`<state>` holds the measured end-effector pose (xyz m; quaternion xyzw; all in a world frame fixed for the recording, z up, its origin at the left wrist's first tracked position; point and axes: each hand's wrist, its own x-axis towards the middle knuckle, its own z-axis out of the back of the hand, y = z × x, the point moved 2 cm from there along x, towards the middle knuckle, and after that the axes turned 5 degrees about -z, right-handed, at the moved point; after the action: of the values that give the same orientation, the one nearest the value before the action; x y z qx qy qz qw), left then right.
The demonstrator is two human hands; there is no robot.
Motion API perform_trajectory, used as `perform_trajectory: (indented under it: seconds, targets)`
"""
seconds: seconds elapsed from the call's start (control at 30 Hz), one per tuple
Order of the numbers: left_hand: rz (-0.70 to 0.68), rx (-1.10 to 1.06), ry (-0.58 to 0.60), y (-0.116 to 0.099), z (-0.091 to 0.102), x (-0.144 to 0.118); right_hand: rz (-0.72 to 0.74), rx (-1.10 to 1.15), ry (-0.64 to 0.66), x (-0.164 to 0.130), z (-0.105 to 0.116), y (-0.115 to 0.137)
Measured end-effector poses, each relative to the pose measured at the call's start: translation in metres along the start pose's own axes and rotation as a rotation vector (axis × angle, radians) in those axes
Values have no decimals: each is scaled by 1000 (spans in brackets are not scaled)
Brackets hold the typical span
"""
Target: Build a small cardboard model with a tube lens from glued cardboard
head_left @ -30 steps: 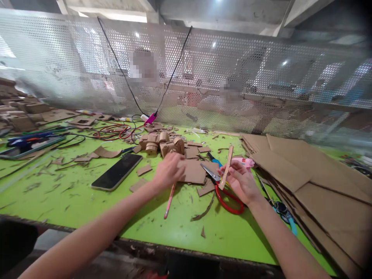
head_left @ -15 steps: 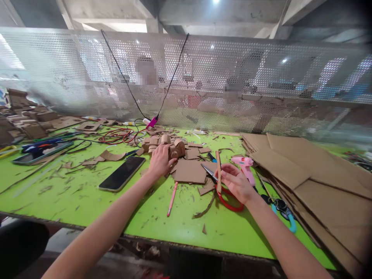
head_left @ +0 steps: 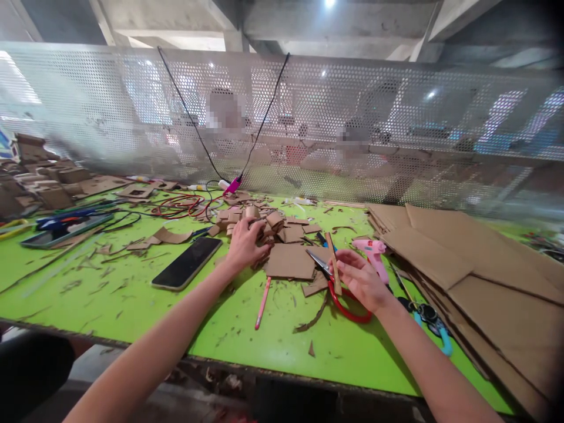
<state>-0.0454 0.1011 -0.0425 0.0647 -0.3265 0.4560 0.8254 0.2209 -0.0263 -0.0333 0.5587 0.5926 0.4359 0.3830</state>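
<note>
Pinching a cardboard strip (head_left: 333, 264) over the scissors (head_left: 319, 262), presumably to leave its ends exposed, the right hand (head_left: 359, 279) sits right of the bent-fingered left hand (head_left: 245, 245), which touches curled cardboard parts (head_left: 274, 220), its grip indeterminable from where I stand.

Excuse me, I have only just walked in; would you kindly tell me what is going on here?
At a green table, the person's right hand holds a narrow cardboard strip by the red-handled scissors. The left hand is at some cardboard shapes; whether it grips one is unclear. Between the hands lies a flat cardboard piece, with a pencil at its near edge.
</note>
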Motion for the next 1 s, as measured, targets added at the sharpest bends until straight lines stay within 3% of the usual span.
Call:
perform_trajectory:
  seconds: [0.1, 0.2, 0.37, 0.5, 0.6, 0.77, 1.0]
  targets:
    - [-75, -51, -59, -3, 15, 4, 40, -49, -47, 0, 1, 3]
    - [-148, -168, -102, -17, 29, 3, 132, -241, -114, -1, 2, 9]
    - [-258, -413, 63, -47, 30, -7, 519, -857, -166, -9, -1, 25]
    - [-360, -436, 63, -59, 29, -13, 749, -1220, -115, -14, -6, 30]
    - [-469, -382, 37, -65, 34, -16, 797, -1373, -69, -17, -10, 28]
    - [-659, -351, 27, -76, 40, -20, 807, -1436, 39, -20, -18, 21]
    - [-769, -278, -48, -80, 42, -23, 818, -1491, 51, -20, -22, 20]
